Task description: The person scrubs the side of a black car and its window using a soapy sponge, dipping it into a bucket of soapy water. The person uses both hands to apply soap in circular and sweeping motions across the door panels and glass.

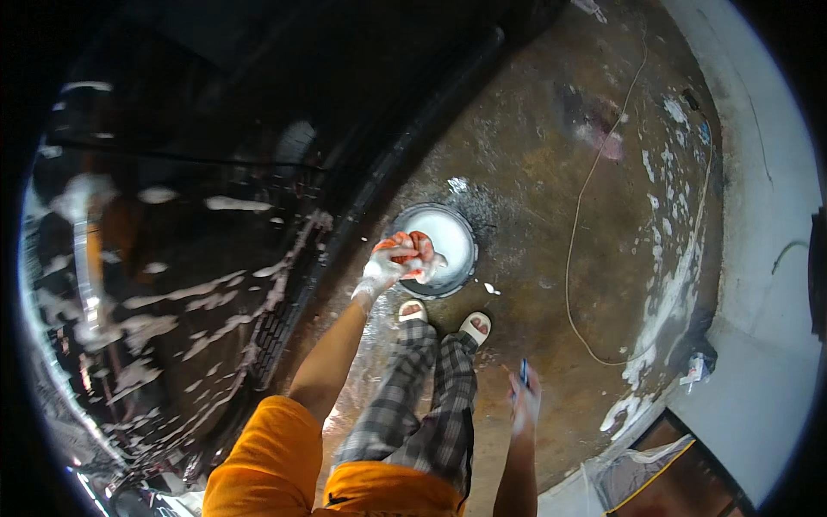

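Note:
My left hand [386,263], wet with white suds, grips an orange wash sponge or cloth [418,244] over the left part of a round dark bucket [475,262]. White foam [452,239] fills the bucket. Off to the right and lower down, my right hand [526,394] has foam on it and holds a small blue object [524,371], too blurred to name. To the left stands a dark, glossy car [174,232], its body panels streaked with suds.
A thin hose or cable [571,258] loops over the wet concrete floor [536,168]. Foam streaks [659,329] lie along the pale wall [756,278] at right. A small plastic container [695,371] sits by that wall, near a brown door or panel [685,478].

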Demonstrator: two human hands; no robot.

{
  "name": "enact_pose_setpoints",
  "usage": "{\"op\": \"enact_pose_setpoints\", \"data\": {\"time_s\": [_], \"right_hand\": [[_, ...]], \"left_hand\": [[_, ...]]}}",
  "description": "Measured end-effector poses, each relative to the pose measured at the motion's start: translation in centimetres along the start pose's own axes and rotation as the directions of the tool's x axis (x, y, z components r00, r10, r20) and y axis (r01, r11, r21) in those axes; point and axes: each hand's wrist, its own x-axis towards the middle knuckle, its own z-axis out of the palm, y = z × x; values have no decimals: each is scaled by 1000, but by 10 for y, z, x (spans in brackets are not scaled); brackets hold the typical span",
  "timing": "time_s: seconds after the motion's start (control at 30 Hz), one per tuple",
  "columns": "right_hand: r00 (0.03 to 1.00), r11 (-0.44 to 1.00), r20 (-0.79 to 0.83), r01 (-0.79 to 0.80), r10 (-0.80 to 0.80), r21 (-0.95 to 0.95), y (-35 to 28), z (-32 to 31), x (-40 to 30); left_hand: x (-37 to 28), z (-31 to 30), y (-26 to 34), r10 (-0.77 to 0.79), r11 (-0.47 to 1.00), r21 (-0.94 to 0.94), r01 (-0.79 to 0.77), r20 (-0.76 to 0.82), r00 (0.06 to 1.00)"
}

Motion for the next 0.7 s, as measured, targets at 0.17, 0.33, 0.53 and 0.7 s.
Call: {"op": "enact_pose_setpoints", "data": {"time_s": [0.17,0.33,0.53,0.7], "right_hand": [[931,988,-330,-154,155,29,189,-146,49],[856,838,-397,-460,331,-294,307,-241,20],[902,837,-341,-390,265,-384,313,-188,48],[951,822,-122,-306,283,-480,162,-63,76]], "left_hand": [[76,147,-127,-413,911,-10,413,-11,911],[142,200,-221,-460,793,380,476,-137,877],[176,287,-260,-428,843,222,490,-276,861],[152,176,-303,-458,671,-742,4,-410,789]]}}
